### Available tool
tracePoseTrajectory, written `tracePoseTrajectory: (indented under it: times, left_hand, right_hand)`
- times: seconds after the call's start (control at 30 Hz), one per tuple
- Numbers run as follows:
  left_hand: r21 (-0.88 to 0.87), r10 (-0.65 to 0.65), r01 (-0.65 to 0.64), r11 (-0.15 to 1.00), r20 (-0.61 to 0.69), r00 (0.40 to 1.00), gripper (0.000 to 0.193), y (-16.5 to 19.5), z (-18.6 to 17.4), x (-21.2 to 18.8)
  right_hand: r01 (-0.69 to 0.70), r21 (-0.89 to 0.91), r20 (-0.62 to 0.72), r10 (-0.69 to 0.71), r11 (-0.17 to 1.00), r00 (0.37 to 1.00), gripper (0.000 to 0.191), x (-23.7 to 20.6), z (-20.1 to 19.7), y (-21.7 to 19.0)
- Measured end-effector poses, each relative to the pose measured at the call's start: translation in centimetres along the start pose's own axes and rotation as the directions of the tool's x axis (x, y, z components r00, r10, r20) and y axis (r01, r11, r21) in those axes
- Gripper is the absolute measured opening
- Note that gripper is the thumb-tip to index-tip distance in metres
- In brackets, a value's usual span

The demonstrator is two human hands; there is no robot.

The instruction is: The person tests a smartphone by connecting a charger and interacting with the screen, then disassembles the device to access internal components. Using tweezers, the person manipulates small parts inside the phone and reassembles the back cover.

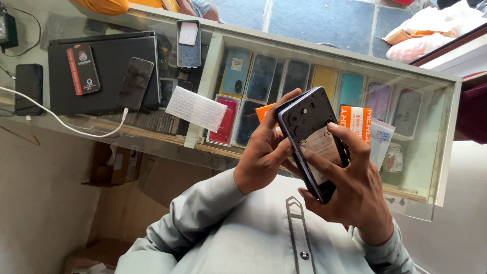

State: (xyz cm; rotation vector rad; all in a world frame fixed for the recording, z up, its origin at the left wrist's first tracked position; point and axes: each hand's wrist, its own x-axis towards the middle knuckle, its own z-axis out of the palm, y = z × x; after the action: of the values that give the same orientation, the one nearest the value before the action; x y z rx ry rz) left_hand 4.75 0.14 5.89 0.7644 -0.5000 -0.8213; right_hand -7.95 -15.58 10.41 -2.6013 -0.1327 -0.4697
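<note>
Both hands grip an opened phone (313, 142) above a glass counter (324, 56).

The left hand (264, 152) wraps the phone's edge, the right hand (355, 187) clasps it from the other side with a finger on its exposed inside; it is held tilted, just over the counter's near rim. Beyond the phone, under the glass, coloured phone cases (264, 76) stand in rows. Further along the counter lie a bubble-wrap piece (196, 108), a dark laptop (104, 71) and a phone on a white cable (61, 122). The phone's lower end is hidden by the right palm; the floor beyond is cut off.
</note>
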Motion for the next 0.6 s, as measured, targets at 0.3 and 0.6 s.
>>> tracePoseTrajectory:
  times: [0.3, 0.6]
  left_hand:
    - [0.041, 0.043, -0.040, 0.998, -0.064, 0.997, 0.067, -0.47, -0.15, 0.04]
    - [0.043, 0.102, -0.099, 0.994, -0.074, 0.992, 0.064, -0.88, -0.12, -0.06]
  right_hand:
    - [0.011, -0.008, 0.030, -0.011, 1.000, 1.000, 0.082, 0.49, 0.33, 0.48]
    - [0.003, -0.049, 0.045, -0.001, 0.999, 0.999, 0.079, 0.76, 0.39, 0.60]
